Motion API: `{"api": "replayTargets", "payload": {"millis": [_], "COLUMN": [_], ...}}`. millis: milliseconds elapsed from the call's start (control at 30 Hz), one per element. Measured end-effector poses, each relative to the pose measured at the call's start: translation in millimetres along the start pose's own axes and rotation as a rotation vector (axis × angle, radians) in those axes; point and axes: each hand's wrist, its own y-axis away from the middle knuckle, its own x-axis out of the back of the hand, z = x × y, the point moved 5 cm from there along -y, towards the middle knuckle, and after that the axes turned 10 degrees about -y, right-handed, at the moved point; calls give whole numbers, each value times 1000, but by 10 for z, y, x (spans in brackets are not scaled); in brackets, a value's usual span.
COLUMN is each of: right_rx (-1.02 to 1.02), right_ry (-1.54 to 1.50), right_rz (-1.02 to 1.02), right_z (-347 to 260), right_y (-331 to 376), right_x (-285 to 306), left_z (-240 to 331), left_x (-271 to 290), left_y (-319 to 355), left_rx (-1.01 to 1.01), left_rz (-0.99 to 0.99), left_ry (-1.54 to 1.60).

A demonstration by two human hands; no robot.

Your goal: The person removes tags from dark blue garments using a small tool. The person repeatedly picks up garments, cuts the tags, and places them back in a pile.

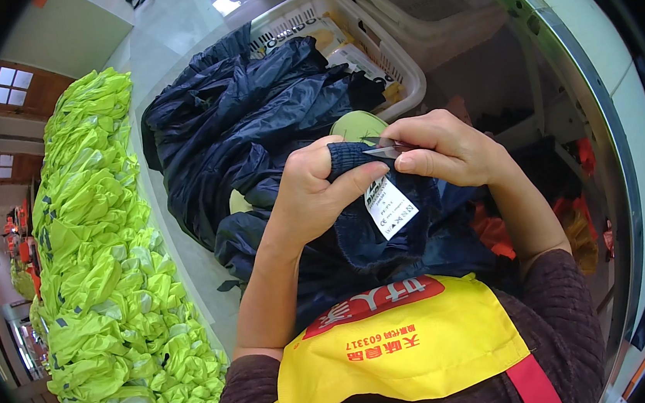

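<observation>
My left hand (308, 193) is closed on the ribbed edge (343, 159) of a navy garment, its thumb pressed along the front. Close beside it, my right hand (449, 149) pinches a small pointed metal tool that looks like thread snips (384, 151). The tip of the blades lies against the ribbing. A white care label (391, 209) hangs from the garment below my fingers. Behind the ribbing shows a rounded light-green piece (359, 124) with dark thread scraps on it. The rest of the navy garment (381, 246) drapes toward my lap.
A heap of shiny navy garments (245, 123) lies beyond my hands, against a white plastic basket (403, 69) holding packages. Neon-yellow garments (103, 261) form a long pile at the left. Orange fabric (492, 232) lies low at the right, near a metal-edged surface (584, 60).
</observation>
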Motion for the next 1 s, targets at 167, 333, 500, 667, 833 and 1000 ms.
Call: {"api": "replayTargets", "payload": {"millis": [167, 333, 500, 667, 833, 1000], "right_rx": [-5, 19, 22, 47, 67, 78], "right_ry": [39, 36, 24, -40, 17, 94], "right_rz": [-48, -20, 1, 11, -59, -60], "right_z": [-16, 8, 78, 137, 78, 43], "right_y": [-2, 34, 90, 155, 79, 50], "right_x": [3, -16, -22, 13, -20, -42], "left_z": [15, -23, -47, 0, -11, -23], "left_x": [-44, -95, -136, -123, -157, -207], "left_y": [-11, -16, -10, -15, -4, -22], "left_rx": [-16, -35, 0, 29, 18, -27], "left_rz": [-47, -87, -153, -191, -210, -219], "left_ry": [-45, -38, 6, 17, 30, -3]}}
